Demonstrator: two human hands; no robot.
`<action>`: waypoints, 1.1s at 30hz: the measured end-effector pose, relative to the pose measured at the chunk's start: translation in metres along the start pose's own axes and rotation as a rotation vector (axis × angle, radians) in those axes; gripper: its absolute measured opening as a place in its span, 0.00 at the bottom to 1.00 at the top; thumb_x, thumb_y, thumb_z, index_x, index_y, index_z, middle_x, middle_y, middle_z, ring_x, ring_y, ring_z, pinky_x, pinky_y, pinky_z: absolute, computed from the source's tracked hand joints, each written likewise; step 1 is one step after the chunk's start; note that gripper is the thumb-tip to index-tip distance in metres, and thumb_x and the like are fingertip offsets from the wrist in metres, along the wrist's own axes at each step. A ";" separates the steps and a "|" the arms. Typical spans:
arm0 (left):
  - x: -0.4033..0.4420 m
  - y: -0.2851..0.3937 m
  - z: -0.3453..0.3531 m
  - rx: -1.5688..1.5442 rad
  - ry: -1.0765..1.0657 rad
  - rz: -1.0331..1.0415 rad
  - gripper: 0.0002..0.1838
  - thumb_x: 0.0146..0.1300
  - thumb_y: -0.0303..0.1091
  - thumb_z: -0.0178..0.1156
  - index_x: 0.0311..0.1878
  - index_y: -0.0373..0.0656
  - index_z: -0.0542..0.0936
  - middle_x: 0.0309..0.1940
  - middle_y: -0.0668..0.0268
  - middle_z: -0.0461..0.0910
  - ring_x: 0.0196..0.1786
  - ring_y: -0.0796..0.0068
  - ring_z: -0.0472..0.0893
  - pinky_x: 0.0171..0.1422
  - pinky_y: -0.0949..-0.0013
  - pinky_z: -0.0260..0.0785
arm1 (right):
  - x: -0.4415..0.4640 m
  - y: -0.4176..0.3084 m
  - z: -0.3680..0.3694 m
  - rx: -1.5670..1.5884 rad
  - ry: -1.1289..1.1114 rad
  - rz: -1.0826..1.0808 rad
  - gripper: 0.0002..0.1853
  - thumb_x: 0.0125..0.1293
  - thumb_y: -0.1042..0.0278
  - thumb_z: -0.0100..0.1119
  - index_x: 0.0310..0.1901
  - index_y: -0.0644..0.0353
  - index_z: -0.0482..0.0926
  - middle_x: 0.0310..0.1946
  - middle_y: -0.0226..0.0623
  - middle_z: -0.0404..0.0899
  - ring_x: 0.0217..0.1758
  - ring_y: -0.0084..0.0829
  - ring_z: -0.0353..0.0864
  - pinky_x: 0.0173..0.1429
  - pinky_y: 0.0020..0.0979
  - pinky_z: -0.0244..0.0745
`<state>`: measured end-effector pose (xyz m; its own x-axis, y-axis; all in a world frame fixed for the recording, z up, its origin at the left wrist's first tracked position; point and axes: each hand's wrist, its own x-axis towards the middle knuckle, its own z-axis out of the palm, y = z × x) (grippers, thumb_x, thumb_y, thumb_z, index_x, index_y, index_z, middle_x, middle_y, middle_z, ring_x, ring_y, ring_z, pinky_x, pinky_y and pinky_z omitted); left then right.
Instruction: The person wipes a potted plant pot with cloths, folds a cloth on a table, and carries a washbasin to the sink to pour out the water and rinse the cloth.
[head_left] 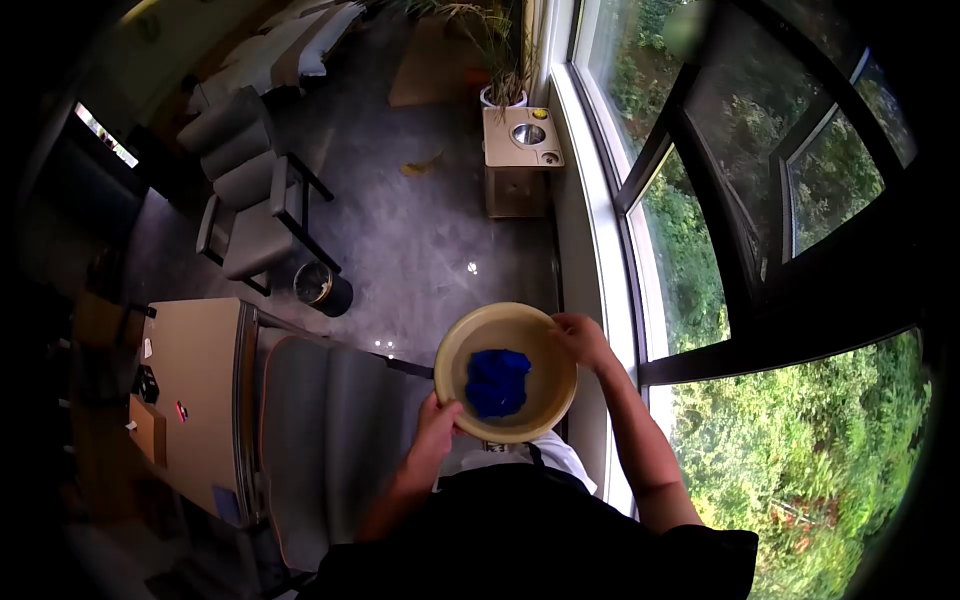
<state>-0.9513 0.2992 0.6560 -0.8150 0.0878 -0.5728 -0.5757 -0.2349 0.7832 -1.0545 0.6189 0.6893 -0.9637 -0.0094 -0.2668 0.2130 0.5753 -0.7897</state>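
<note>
A round yellowish basin is held up in front of my body. Inside it lies a crumpled blue cloth, which looks wet. My left hand grips the basin's lower left rim, thumb over the edge. On the upper right side, my right hand is closed around the rim. Both hands' undersides are hidden behind the basin.
To my right is a large window with an open dark-framed sash. A grey chair and a desk stand at left. Ahead are an armchair, a waste bin, a small cabinet and a potted plant.
</note>
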 end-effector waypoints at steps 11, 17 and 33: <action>0.155 0.079 0.020 -0.329 0.214 0.104 0.23 0.59 0.19 0.55 0.60 0.36 0.73 0.49 0.57 0.81 0.49 0.61 0.85 0.43 0.55 0.86 | 0.235 -0.050 -0.004 0.040 -0.184 -0.124 0.25 0.70 0.53 0.62 0.62 0.60 0.78 0.50 0.50 0.85 0.52 0.44 0.86 0.58 0.40 0.79; 0.225 0.147 0.018 -0.379 0.387 0.111 0.24 0.58 0.19 0.53 0.61 0.35 0.73 0.50 0.56 0.81 0.46 0.59 0.86 0.42 0.56 0.86 | 0.346 -0.102 0.008 0.003 -0.271 -0.180 0.30 0.69 0.51 0.60 0.68 0.57 0.71 0.56 0.52 0.82 0.59 0.53 0.81 0.63 0.46 0.75; 0.406 0.312 -0.093 -0.487 0.451 0.191 0.18 0.60 0.20 0.54 0.55 0.36 0.75 0.44 0.58 0.82 0.41 0.62 0.86 0.38 0.57 0.87 | 0.555 -0.271 0.126 -0.379 -0.219 -0.905 0.34 0.60 0.58 0.69 0.68 0.53 0.70 0.67 0.46 0.70 0.73 0.52 0.66 0.73 0.51 0.65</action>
<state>-1.4562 0.1715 0.6454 -0.7312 -0.3849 -0.5632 -0.2440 -0.6235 0.7428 -1.6270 0.3551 0.6853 -0.6788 -0.7003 0.2210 -0.6871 0.4994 -0.5278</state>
